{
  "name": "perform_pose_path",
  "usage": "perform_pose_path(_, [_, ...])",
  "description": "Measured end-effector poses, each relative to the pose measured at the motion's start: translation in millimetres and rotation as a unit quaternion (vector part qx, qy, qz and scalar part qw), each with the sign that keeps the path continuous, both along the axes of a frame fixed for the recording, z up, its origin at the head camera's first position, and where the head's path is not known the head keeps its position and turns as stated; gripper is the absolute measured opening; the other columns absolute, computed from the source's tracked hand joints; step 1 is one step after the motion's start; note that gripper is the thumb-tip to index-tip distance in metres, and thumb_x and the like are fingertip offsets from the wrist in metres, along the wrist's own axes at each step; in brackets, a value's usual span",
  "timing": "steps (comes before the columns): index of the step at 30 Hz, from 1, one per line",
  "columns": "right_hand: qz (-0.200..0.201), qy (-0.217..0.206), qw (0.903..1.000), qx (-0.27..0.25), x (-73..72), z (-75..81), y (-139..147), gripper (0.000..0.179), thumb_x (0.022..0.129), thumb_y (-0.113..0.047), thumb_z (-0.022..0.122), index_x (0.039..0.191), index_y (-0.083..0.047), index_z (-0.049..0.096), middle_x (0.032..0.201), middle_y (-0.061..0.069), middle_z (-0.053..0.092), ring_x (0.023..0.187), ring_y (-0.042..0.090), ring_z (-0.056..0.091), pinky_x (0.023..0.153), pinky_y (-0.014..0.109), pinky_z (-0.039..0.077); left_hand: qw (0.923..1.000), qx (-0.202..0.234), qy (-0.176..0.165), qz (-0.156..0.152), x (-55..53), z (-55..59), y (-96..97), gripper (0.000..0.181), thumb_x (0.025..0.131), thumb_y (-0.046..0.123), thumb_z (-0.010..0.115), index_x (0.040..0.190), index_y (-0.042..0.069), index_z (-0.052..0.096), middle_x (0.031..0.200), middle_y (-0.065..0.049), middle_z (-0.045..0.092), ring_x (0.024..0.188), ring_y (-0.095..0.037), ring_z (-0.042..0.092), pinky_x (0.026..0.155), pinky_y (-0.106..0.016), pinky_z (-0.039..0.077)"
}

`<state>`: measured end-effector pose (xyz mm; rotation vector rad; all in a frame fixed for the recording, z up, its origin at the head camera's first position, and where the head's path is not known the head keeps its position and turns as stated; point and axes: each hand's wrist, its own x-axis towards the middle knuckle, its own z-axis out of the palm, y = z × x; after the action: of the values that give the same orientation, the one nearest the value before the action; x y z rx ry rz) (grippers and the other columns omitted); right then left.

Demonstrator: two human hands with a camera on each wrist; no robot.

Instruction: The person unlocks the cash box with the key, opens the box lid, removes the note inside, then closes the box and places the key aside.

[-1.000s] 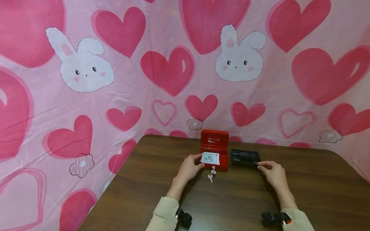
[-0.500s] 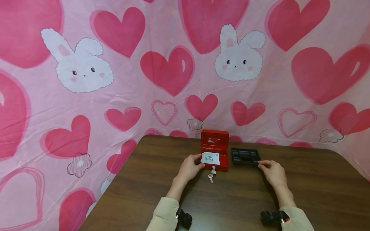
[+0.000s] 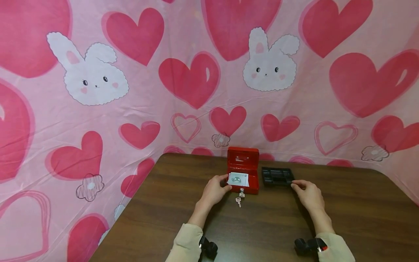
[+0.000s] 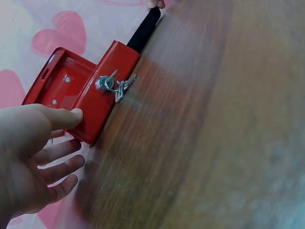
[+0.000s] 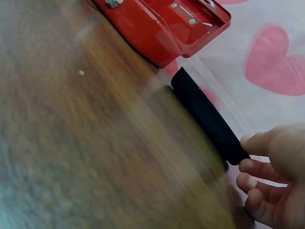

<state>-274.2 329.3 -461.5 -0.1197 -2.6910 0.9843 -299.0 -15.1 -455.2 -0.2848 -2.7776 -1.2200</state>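
A red cash box stands with its lid up near the table's back edge. Banknotes lie in it, and keys hang from the lock on its front. My left hand grips the box's left front corner, thumb on the front and forefinger behind the wall, the other fingers loose in the left wrist view. To the right of the box is a black compartment tray. Its right front corner is pinched between thumb and forefinger of my right hand. In the right wrist view, a shadow lies under the tray.
The brown wooden table extends in front of the box and to both sides. A pink cloth wall with hearts and rabbits rises behind and at the left. Black wrist cameras sit on both wrists.
The tray has tipped so that its compartments show more, and it has shifted slightly away from me. My right hand has moved a little with it; the left hand and cash box stay in place.
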Motion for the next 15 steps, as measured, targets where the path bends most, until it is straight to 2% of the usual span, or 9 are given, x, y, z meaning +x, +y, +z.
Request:
perform_pose_path(4, [-0.003,0.025,0.9996,-0.007,-0.1,-1.2,0.2,0.038,0.100,-0.031,0.058,0.121,-0.001,0.067,0.125,0.028,0.063,0.112,0.047,0.059,0.087,0.060,0.046,1.0000,0.001,-0.002,0.002,-0.5,-0.3,0.2,0.051,0.089,0.026,0.074,0.137,0.014,0.062,0.124,-0.010,0.066,0.111,-0.027,0.062,0.097,-0.050,0.051])
perform_pose_path(11, [-0.022,0.077,0.9967,-0.009,-0.4,-1.5,-3.4,0.032,0.098,-0.027,0.061,0.116,-0.002,0.069,0.109,0.023,0.067,0.101,0.041,0.062,0.078,0.054,0.047,1.0000,-0.004,0.004,0.005,-0.9,-0.6,1.3,0.050,0.089,0.026,0.074,0.135,0.013,0.062,0.124,-0.010,0.066,0.112,-0.027,0.062,0.097,-0.050,0.051])
perform_pose_path(15, [-0.024,0.099,0.9947,-0.015,-0.9,4.1,-11.5,0.028,0.097,-0.024,0.063,0.113,-0.002,0.071,0.105,0.022,0.068,0.095,0.036,0.063,0.074,0.044,0.048,1.0000,-0.002,0.002,0.006,-1.5,-0.7,1.4,0.050,0.088,0.027,0.075,0.135,0.013,0.063,0.124,-0.010,0.066,0.112,-0.027,0.062,0.097,-0.050,0.051])
